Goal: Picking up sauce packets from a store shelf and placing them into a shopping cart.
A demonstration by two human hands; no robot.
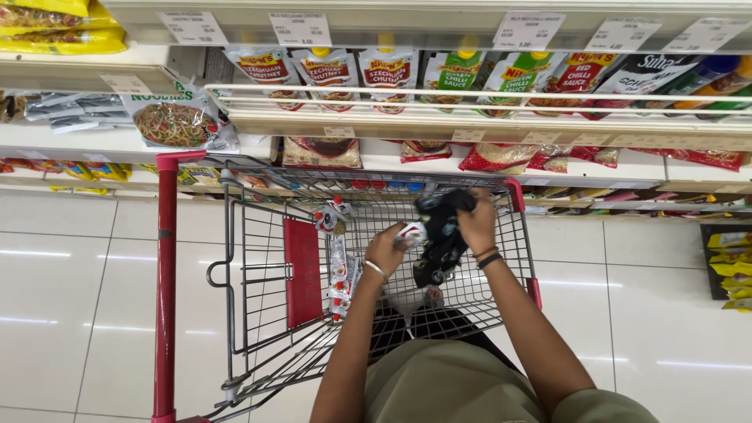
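I look down into a wire shopping cart (258, 258) with a red handle. My left hand (385, 249) grips a small red and white packet (411, 233) over the cart's basket. My right hand (476, 222) holds up a black patterned cloth pouch (440, 235), which hangs open right beside the packet. A strip of small red and white sachets (338, 270) lies along the cart's basket, left of my left wrist. Both wrists wear bangles.
Store shelves (439, 121) run across the top, stocked with sauce pouches (388, 72), noodle packets (176, 117) and red snack bags (497, 158). Yellow packs (730, 266) stand on a low rack at the right. White glossy floor tiles (70, 298) surround the cart.
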